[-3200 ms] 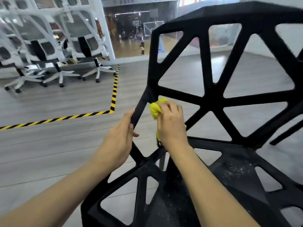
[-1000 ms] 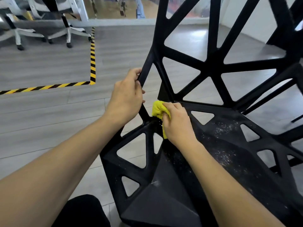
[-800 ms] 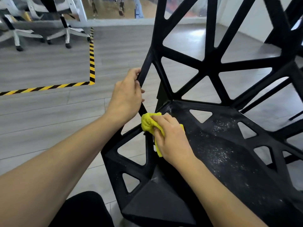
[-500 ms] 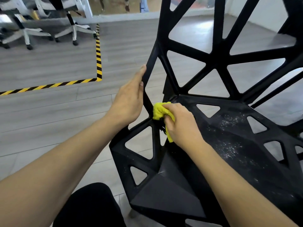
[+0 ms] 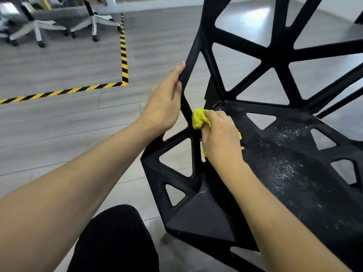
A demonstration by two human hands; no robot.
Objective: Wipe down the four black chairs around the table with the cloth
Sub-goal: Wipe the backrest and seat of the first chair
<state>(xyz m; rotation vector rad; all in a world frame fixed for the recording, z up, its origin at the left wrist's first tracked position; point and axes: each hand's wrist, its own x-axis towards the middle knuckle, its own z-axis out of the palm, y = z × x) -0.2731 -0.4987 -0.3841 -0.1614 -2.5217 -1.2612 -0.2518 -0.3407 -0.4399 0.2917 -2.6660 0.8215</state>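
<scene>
My right hand point(image 5: 220, 138) is curled around the yellow cloth point(image 5: 198, 119), fingers bunched over it so that only a wad pokes out past my knuckles and a few scraps show at the far side of my palm; the wad is pressed against the black chair point(image 5: 275, 146) at the rear left corner of its seat, just where a slanted side strut comes down to meet the seat's edge. My left hand point(image 5: 164, 103) is wrapped on that same strut a little higher up; the fingers reach up along its outer face, the thumb lies against its near edge, and the two hands sit close together without touching. Beyond them the chair's back rises as an open lattice of black bars with triangular gaps; the seat spreads out to the right of my right forearm, also pierced with triangles, and is speckled with pale dust. Below my left arm a patch of my black trouser leg point(image 5: 114, 240) shows. The floor point(image 5: 59, 130) is grey planks; a yellow-and-black striped tape line point(image 5: 123, 55) turns a corner on it, and the white wheeled bases of office chairs point(image 5: 92, 22) stand at the upper left.
</scene>
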